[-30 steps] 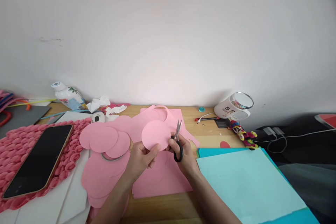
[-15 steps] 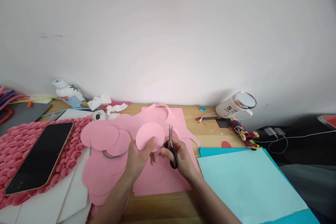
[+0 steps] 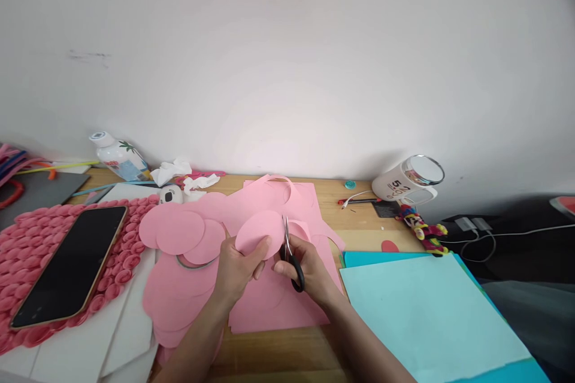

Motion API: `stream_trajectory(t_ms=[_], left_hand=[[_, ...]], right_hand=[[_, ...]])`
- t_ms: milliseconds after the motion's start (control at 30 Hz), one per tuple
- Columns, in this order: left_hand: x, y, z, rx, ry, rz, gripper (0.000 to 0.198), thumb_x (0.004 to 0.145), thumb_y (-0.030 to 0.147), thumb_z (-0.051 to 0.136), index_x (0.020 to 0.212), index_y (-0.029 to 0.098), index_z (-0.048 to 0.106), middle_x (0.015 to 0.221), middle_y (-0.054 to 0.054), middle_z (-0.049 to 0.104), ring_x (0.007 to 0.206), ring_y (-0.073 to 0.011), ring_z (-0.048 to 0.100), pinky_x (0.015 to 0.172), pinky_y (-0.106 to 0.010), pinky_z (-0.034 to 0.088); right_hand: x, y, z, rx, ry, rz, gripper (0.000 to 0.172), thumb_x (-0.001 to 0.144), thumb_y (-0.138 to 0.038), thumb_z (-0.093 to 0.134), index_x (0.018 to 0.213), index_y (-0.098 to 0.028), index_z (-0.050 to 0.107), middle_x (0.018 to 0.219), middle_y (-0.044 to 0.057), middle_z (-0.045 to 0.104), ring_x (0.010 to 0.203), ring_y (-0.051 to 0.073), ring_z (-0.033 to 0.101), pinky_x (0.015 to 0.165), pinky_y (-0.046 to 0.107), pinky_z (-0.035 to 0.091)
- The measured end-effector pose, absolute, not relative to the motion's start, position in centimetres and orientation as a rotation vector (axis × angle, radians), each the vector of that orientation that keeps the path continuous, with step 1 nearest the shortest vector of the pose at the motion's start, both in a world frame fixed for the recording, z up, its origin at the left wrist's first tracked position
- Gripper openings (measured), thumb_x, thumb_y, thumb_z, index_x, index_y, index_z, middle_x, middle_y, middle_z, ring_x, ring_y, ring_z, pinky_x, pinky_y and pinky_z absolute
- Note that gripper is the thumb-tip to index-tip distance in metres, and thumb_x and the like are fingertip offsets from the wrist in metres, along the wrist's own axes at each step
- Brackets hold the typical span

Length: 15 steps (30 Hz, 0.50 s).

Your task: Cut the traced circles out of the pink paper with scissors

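Note:
A pink paper circle (image 3: 258, 230) is pinched between the thumb and fingers of my left hand (image 3: 240, 266), tilted a little toward the right. My right hand (image 3: 308, 266) grips a pair of black-handled scissors (image 3: 287, 236), blades pointing up and slightly parted at the circle's right edge. Beneath both hands lie pink paper sheets (image 3: 278, 317) with cut-out scraps at their far side. More pink circles (image 3: 179, 293) are piled to the left of my left hand, overlapping one another.
A phone (image 3: 69, 266) rests on a panel of pink rolled paper roses (image 3: 27, 233) at left. Behind stand a white bottle (image 3: 121, 158) and crumpled tissue (image 3: 171, 172). Light blue sheets (image 3: 426, 311), a mug (image 3: 406, 179), a pen (image 3: 359, 201) and a colourful figurine (image 3: 422, 230) are at right.
The scissors have moved left, and their blades now meet the circle's right edge. My left hand has tilted the circle and shifted it slightly right. The view has moved a little.

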<state>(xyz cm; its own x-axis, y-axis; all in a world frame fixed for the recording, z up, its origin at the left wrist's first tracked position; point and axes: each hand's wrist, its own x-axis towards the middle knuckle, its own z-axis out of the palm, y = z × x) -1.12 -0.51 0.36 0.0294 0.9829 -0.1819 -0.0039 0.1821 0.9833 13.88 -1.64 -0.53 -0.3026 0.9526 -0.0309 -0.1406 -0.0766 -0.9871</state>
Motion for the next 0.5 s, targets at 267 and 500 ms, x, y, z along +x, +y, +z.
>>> stream_trajectory(t_ms=[267, 500], left_hand=[[-1.2, -0.54, 0.52, 1.099, 1.269, 1.026, 0.033, 0.071, 0.031, 0.064, 0.048, 0.016, 0.045, 0.032, 0.008, 0.034, 0.03, -0.004, 0.028, 0.032, -0.02, 0.021], [-1.13, -0.37, 0.94, 1.072, 1.313, 1.053, 0.028, 0.067, 0.03, 0.065, 0.053, 0.016, 0.046, 0.034, 0.009, 0.036, 0.03, -0.0045, 0.03, 0.031, -0.019, 0.022]], right_hand=[[13.89, -1.6, -1.05, -0.977, -1.275, 1.524, 0.038, 0.065, -0.042, 0.076, 0.069, -0.018, 0.047, 0.059, -0.007, 0.032, 0.053, 0.009, 0.026, 0.048, 0.023, 0.019], [13.9, -1.64, -1.17, -0.994, -1.275, 1.507, 0.04, 0.064, -0.041, 0.077, 0.067, -0.018, 0.044, 0.059, -0.007, 0.032, 0.054, 0.009, 0.024, 0.049, 0.024, 0.018]])
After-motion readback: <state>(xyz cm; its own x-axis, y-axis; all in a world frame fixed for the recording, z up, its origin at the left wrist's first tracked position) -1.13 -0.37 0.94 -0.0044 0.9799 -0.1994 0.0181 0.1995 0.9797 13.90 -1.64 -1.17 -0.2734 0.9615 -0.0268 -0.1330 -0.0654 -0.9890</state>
